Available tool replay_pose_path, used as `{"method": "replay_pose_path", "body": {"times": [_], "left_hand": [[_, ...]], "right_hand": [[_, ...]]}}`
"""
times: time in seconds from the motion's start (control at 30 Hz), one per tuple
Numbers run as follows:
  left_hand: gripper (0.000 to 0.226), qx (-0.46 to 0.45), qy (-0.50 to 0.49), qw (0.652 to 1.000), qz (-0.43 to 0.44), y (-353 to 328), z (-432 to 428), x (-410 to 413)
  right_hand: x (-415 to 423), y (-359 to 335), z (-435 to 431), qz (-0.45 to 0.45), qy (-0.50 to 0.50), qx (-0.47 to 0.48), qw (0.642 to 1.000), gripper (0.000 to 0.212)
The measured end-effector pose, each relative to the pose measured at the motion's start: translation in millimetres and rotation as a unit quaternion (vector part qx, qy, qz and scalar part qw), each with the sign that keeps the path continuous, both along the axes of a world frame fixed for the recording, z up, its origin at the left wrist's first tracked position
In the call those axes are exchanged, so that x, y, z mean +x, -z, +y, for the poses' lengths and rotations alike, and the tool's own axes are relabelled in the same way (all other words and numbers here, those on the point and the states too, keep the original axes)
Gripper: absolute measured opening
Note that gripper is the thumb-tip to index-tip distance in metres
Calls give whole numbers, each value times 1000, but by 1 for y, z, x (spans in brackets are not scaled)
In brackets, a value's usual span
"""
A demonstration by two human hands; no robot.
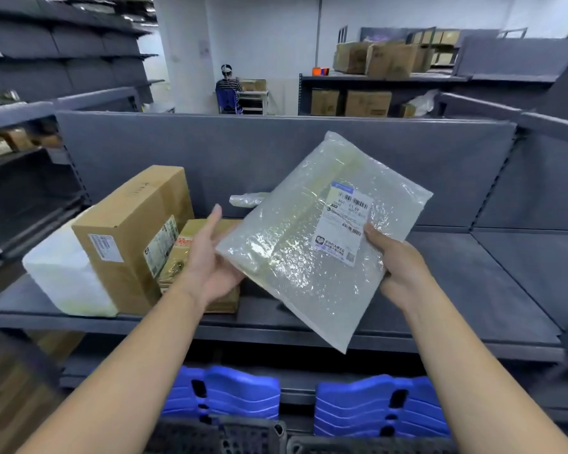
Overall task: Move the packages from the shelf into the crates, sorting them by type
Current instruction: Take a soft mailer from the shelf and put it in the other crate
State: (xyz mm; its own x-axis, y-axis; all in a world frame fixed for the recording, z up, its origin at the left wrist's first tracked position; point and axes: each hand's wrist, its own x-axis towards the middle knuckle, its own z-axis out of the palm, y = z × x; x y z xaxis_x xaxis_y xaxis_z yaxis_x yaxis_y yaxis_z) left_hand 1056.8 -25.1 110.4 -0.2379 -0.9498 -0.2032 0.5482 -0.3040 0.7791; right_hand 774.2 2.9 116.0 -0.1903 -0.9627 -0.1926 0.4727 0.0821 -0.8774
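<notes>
A clear bubble-wrap mailer [309, 244] with a white shipping label is held tilted above the grey shelf [456, 290]. My right hand [397, 267] pinches its right edge, thumb on the label. My left hand [210, 257] supports its left lower edge with the fingers underneath and the thumb pointing up. On the shelf's left stand a tall brown carton [128, 231], a white package [63, 276] and a small flat brown parcel [191, 244]. A small clear bag [245, 199] lies at the shelf's back. Two blue crates, the left blue crate [223, 391] and the right blue crate [374, 404], sit below.
Two dark mesh baskets [243, 437] show at the bottom edge. A person [228, 90] sits at a desk far behind the shelf's back panel. More racks with cartons [368, 103] stand at the back right, and racks line the left side.
</notes>
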Motion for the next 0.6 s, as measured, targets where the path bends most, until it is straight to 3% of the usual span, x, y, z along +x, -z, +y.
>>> {"method": "replay_pose_path", "body": {"times": [0.13,0.3,0.6], "left_hand": [[39,-17,97,989,-109,-10,8,1],[52,-63,96,969,-218,-8,10,1],[48,-82,76,970,-216,5,30,21]], "right_hand": [[0,0,8,35,-54,0,998,31],[12,3,13,49,-78,10,996,30],[40,7,23,46,-81,-12,996,34]]}}
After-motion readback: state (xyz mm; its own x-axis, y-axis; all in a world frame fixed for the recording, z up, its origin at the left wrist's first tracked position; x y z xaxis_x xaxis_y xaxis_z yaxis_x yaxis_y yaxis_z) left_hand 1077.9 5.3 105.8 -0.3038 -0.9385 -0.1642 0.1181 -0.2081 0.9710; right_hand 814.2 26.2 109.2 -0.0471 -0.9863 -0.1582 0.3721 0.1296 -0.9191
